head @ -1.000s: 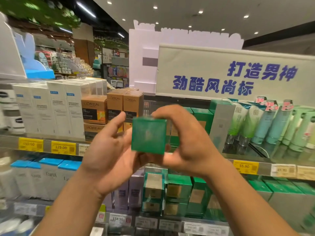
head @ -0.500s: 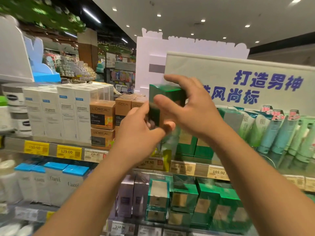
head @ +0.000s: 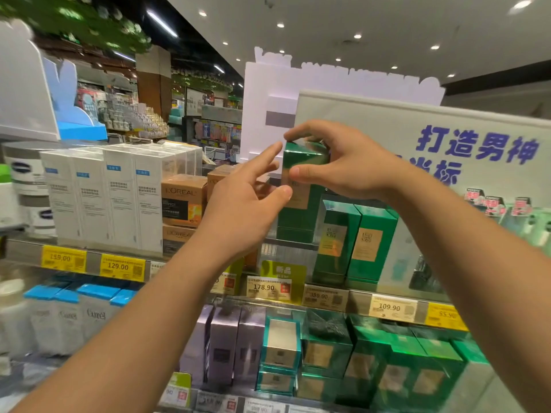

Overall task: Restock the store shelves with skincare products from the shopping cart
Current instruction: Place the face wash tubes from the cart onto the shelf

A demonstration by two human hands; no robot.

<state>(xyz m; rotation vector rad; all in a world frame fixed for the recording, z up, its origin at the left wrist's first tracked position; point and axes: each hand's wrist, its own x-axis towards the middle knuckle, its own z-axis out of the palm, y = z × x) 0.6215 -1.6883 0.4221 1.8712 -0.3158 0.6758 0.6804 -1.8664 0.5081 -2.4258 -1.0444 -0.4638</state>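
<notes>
set the small glossy green cardboard box (head: 304, 158) down square on the green box (head: 293, 216) beneath it, edges flush, printed face outward. keep the right hand (head: 343, 165) pinching it from above, fingers over the top edge and thumb on the front, until it sits flat. use the left hand (head: 244, 201), fingers straight and spread, gripping nothing, thumb tip near the lower box's front, to steady the stack from the left side; cannot tell whether it actually touches. let go only once nothing rocks, since a glossy carton on another may slide. mind the two tall green cartons with tan labels (head: 354, 242) just to the right and the orange-brown l'oreal boxes (head: 183, 201) to the left.

placed on the upper glass shelf (head: 298, 244), edged with price tags reading 129.00 (head: 122, 266), 178.90 (head: 268, 287) and 109.90 (head: 392, 308). tall white boxes (head: 119, 198) further left, lilac cartons (head: 225, 344) and more green boxes on the shelf below. white sign with blue chinese characters (head: 447, 150) behind. shop aisle with recessed ceiling lights beyond; cart not in view.
</notes>
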